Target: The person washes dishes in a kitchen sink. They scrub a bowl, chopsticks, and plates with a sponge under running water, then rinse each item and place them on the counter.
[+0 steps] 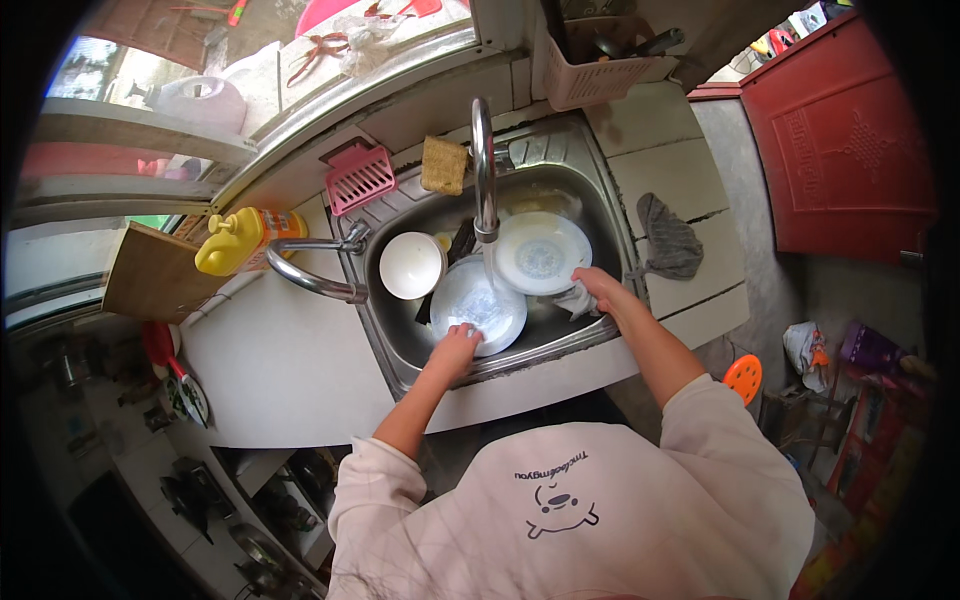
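Note:
In the steel sink (pixel 397 330), water from the tall chrome faucet (pixel 484 150) runs onto a wet plate (pixel 487 311). My left hand (pixel 456 351) grips that plate at its near rim, fingers over the edge. To its right, a second plate with a blue patterned centre (pixel 541 255) is tilted. Its lower right rim is in my right hand (pixel 600 289), along with a pale wet cloth (pixel 577 301) bunched under the fingers. White bowls (pixel 411 264), seemingly stacked, sit left of the plates. Dark objects behind the plates are partly hidden.
A second chrome faucet (pixel 315 277) arches over the left counter. Behind the sink are a pink soap rack (pixel 361 180) and a sponge (pixel 443 165). A yellow pump bottle (pixel 251 240) stands left; a grey cloth (pixel 670 240) lies right. A utensil basket (pixel 592 71) stands at the back.

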`<state>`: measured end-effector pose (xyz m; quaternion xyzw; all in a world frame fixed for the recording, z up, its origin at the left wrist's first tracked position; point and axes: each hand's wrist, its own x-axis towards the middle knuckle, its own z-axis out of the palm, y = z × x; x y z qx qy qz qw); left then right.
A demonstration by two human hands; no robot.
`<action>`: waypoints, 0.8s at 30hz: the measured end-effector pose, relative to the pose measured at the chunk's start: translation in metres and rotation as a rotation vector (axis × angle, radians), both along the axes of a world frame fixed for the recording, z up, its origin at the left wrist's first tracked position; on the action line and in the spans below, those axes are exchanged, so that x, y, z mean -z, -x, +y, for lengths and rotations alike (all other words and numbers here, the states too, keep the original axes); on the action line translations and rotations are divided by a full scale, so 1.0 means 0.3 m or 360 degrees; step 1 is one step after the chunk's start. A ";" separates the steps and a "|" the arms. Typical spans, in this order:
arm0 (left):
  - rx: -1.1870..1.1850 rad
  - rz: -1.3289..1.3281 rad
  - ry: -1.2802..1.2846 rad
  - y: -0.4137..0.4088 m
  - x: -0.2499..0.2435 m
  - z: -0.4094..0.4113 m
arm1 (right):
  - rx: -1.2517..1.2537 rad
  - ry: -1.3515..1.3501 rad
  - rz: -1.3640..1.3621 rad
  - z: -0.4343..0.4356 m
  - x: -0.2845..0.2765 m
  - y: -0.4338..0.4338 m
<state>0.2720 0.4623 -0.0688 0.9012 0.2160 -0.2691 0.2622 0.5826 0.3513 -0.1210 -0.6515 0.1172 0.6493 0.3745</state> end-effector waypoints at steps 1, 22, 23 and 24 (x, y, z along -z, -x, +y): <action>-0.0287 -0.0318 0.0395 -0.040 -0.007 0.000 | -0.0073 -0.0048 -0.0055 -0.011 -0.008 -0.001; -0.2679 -0.1200 0.2152 -0.480 0.073 -0.019 | -0.0779 -0.1144 -0.1549 0.140 -0.208 0.257; -0.2688 -0.1208 0.2134 -0.467 0.071 -0.006 | -0.1010 -0.1147 -0.1678 0.124 -0.210 0.226; -0.2697 -0.1233 0.1979 -0.480 0.006 -0.003 | -0.1241 -0.1138 -0.1803 0.097 -0.199 0.165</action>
